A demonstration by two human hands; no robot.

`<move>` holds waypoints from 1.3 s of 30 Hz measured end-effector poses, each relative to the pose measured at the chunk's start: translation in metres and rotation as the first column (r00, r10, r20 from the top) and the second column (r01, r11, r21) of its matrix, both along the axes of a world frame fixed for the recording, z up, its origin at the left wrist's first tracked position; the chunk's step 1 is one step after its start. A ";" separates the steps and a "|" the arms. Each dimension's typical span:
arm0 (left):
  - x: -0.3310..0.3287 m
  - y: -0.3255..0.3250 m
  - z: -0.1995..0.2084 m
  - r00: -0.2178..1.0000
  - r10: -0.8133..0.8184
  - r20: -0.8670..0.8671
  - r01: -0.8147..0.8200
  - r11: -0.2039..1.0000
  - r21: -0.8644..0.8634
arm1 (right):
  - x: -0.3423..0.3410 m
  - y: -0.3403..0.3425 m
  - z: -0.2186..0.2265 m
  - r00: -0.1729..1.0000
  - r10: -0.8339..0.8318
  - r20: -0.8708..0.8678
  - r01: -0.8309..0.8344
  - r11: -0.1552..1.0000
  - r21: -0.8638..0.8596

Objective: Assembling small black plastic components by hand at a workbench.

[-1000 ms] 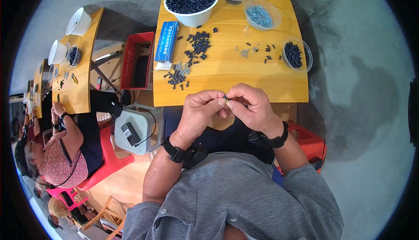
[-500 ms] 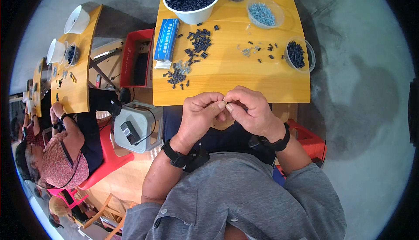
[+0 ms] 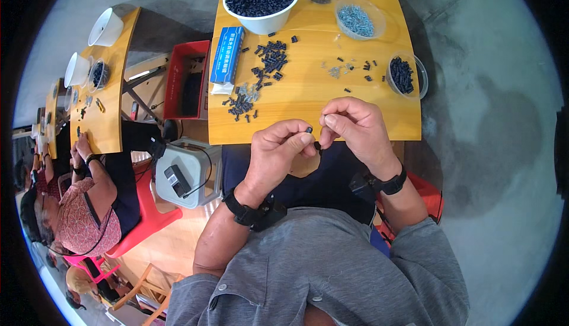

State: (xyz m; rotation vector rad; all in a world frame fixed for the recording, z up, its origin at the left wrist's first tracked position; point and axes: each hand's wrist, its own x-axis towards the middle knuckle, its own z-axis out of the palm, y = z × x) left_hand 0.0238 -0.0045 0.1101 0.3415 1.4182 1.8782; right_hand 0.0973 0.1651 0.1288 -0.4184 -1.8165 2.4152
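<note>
Between the thumb and forefinger of my left hand (image 3: 278,153) a small black plastic piece (image 3: 309,130) stands up, just past the table's front edge. My right hand (image 3: 355,129) is beside it on the right, thumb and forefinger pinched together; what they hold, if anything, is too small to make out. The two hands are slightly apart. Beyond them lie loose black plastic pieces (image 3: 272,59), a small heap of silver screws (image 3: 249,93), and black pieces with screw ends showing (image 3: 239,108). More small screws (image 3: 336,72) lie to the right.
On the table (image 3: 320,98) stand a white bowl (image 3: 265,26) of black pieces, a clear tub (image 3: 380,31) of screws and another clear tub (image 3: 409,95) of black pieces. A blue box (image 3: 227,56) lies left. A red crate (image 3: 176,77) and a seated co-worker (image 3: 89,219) are further left.
My hands were touching at the fingertips; now my right hand has drawn away up and to the right. The black piece now shows in my left fingertips.
</note>
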 end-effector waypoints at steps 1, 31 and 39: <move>0.001 0.000 0.000 1.000 -0.003 -0.004 0.003 1.000 0.007 | 0.000 -0.001 -0.001 0.999 -0.033 -0.028 0.032 0.999 -0.026; -0.003 -0.008 0.012 0.998 -0.054 0.022 0.053 0.998 0.035 | 0.004 -0.026 0.010 0.976 -0.046 -0.213 0.124 0.921 0.368; -0.002 -0.005 0.011 0.999 -0.042 -0.006 0.042 0.999 -0.024 | 0.001 -0.026 0.013 0.975 -0.046 -0.215 0.149 0.858 0.491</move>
